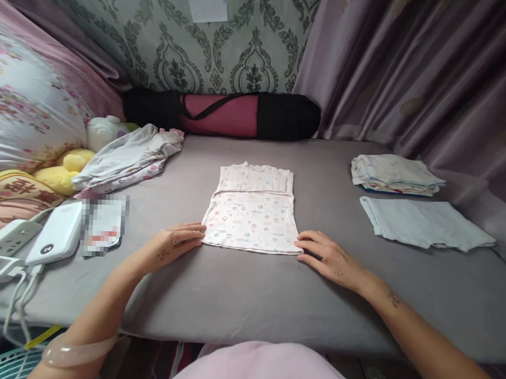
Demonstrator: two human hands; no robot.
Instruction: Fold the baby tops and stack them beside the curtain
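Observation:
A pale pink patterned garment (252, 217) lies flat in the middle of the grey bed surface (240, 300), its upper part folded over. At its lower left corner, my left hand (173, 246) touches the edge with the fingertips, fingers close together. My right hand (329, 259) rests at the lower right corner, fingers slightly apart, thumb and fingertips at the fabric's edge. Whether either hand pinches the cloth is hard to make out.
Folded clothes (396, 173) and a pale blue folded cloth (427, 224) lie at right. To the left are a crumpled garment (131, 156), a white power bank (56, 231), a power strip (11, 240) and plush toys. A black and red bag (222, 115) lies along the wall.

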